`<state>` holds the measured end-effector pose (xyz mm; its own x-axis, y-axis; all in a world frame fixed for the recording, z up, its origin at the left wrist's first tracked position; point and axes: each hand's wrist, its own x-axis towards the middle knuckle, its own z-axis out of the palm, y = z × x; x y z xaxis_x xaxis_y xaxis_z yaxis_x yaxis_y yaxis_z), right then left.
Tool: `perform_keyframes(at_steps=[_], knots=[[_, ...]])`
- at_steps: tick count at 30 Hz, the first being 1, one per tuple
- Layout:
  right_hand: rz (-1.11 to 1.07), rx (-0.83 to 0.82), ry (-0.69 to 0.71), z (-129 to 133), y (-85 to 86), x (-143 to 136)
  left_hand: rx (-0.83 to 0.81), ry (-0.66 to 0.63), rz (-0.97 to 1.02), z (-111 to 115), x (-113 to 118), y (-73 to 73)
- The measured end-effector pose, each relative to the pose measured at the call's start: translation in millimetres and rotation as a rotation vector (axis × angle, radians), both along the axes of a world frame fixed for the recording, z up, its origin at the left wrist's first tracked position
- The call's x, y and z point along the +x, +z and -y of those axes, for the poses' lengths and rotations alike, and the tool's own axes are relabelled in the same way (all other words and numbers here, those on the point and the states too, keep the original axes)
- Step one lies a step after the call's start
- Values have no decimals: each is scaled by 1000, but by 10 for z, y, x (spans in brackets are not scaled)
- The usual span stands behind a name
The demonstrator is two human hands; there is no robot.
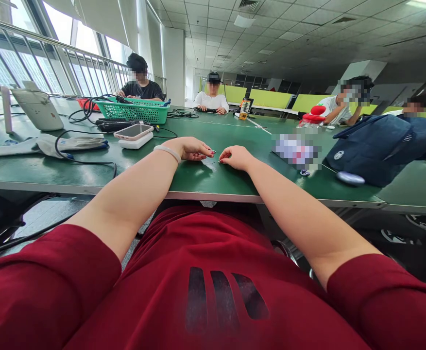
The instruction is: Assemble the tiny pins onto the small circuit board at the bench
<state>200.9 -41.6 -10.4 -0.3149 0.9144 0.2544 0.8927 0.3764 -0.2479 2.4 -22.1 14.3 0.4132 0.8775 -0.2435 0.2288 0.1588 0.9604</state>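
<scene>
Left hand palm side partly showing, thumb and index finger brought nearly together; too small to tell if they grip anything. Right hand knuckles up, fingers curled in, tips close together at a tiny bit by the green counter; grip on it can't be told. Fingertips of both hands face each other, near but apart, the tiny bit between them, nearer the right.

Clock directions from the hands: gloves at 9 o'clock, crossed by a black cable. Phone lying on a white case between 9 and 10. Green basket at 10, cables in it. Person in white at 12, across the counter. Jar with red lid at 2. Blurred packet and dark blue backpack toward 3, pale oval item just beside the backpack.
</scene>
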Motion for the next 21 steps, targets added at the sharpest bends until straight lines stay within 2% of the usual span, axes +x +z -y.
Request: perform_keyframes(at_steps=[5, 11, 21], knots=[[14, -20, -51, -26, 8, 45, 39, 2, -44, -6, -5, 0], [19, -23, -40, -20, 27, 47, 33, -18, -73, -40, -7, 0], [58, 26, -36, -67, -23, 27, 76, 28, -136, -6, 32, -2]])
